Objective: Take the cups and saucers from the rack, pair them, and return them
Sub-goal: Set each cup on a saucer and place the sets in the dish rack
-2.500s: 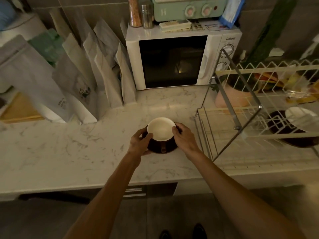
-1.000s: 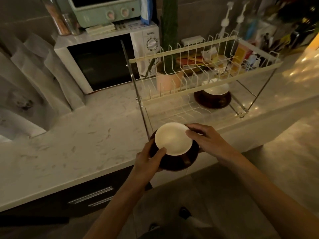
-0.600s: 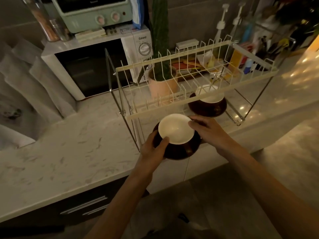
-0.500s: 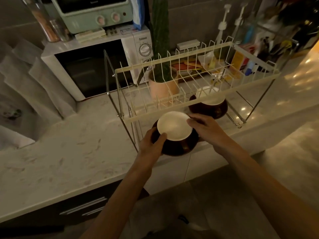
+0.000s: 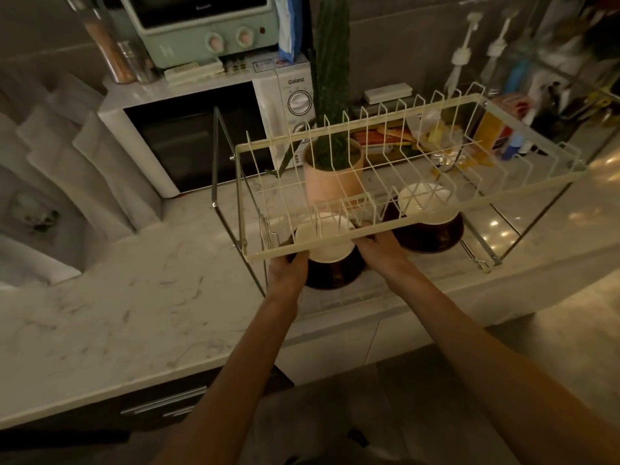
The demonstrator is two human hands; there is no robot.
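Observation:
A white-lined cup (image 5: pixel 330 247) sits on a dark brown saucer (image 5: pixel 335 275), and both of my hands hold the pair. My left hand (image 5: pixel 288 271) grips the saucer's left rim and my right hand (image 5: pixel 380 251) its right rim. The pair is partly under the upper tier of the cream wire rack (image 5: pixel 436 209), at the left of the lower level. A second cup (image 5: pixel 424 199) on its dark saucer (image 5: pixel 429 233) stands to the right on that lower level. My fingertips are hidden behind the rack's front bar.
A pink plant pot (image 5: pixel 332 176) with a tall cactus stands behind the rack. The white microwave (image 5: pixel 201 129) with a green toaster oven (image 5: pixel 201 25) on top is at the back left. Paper bags (image 5: pixel 67 169) lean at the left. The marble counter's (image 5: pixel 134 297) front edge is close.
I lifted the cup and saucer from the counter, carried them right to the rack, and have now pushed them forward under its upper tier.

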